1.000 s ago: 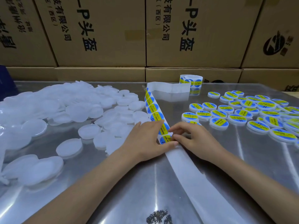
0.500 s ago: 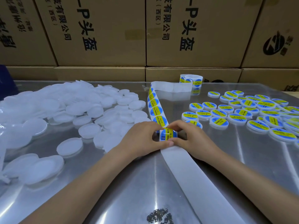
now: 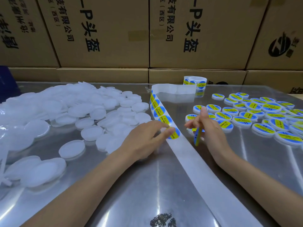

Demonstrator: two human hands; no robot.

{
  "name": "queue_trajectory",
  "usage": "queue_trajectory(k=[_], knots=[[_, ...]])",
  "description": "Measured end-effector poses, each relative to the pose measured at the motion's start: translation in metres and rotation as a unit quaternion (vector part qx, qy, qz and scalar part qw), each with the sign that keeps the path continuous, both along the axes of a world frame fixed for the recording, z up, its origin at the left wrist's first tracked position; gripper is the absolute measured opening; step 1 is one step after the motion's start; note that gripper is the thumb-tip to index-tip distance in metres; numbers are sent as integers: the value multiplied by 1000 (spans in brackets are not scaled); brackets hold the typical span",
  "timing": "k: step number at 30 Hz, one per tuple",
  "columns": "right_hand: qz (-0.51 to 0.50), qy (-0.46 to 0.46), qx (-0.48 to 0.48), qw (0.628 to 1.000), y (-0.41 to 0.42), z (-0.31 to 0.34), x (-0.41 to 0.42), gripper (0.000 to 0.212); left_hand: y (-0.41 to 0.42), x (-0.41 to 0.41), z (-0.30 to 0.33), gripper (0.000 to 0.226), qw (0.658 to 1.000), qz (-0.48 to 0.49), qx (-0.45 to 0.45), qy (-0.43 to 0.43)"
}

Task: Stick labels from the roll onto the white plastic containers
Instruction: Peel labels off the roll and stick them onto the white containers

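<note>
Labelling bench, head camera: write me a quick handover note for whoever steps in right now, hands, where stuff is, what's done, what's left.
Right hand: pinches one peeled label, held edge-on above the table.
Left hand: fingers pressing the label strip down at the next label.
Label roll: at the back of the table, its strip running toward the person; the near part is bare backing.
Done: labelled containers spread on the right.
Left: a large heap of blank white containers on the left; the held label is not yet stuck to any of them.
</note>
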State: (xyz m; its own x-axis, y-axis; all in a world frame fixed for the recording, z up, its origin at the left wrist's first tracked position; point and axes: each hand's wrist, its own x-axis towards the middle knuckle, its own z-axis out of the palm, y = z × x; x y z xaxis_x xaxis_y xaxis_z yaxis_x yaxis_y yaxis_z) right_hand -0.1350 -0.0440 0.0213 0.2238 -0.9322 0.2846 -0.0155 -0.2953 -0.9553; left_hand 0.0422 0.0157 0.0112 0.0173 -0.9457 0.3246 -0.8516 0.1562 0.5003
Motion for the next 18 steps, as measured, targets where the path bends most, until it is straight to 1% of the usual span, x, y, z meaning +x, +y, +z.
queue_trajectory(k=[1,2,4,6,7,8,10,13,16,18], knots=[[3,-12,21,1000,0,1,-1,60,-1,2,-1,55,999,16,-23,24],[7,-21,37,999,1,2,-1,56,-2,4,-1,51,998,44,-49,13],[19,-33,54,998,2,2,-1,43,-4,12,-2,49,988,115,-67,-79],[35,-34,52,997,4,1,-1,32,-5,20,-3,49,976,155,-26,-149],[43,-27,46,998,4,1,-1,26,-5,23,-3,50,975,160,-2,-157],[51,-18,43,998,5,1,0,20,-5,25,-3,51,975,159,13,-156],[63,-17,49,997,5,1,1,11,-6,26,-4,50,978,152,13,-144],[80,-31,80,993,4,0,1,6,-6,26,-5,50,982,151,-3,-117],[101,-54,137,984,3,-1,1,5,-6,27,-6,50,984,136,-6,-114],[125,-90,187,970,3,-2,2,4,-5,28,-5,48,987,113,-10,-113]])
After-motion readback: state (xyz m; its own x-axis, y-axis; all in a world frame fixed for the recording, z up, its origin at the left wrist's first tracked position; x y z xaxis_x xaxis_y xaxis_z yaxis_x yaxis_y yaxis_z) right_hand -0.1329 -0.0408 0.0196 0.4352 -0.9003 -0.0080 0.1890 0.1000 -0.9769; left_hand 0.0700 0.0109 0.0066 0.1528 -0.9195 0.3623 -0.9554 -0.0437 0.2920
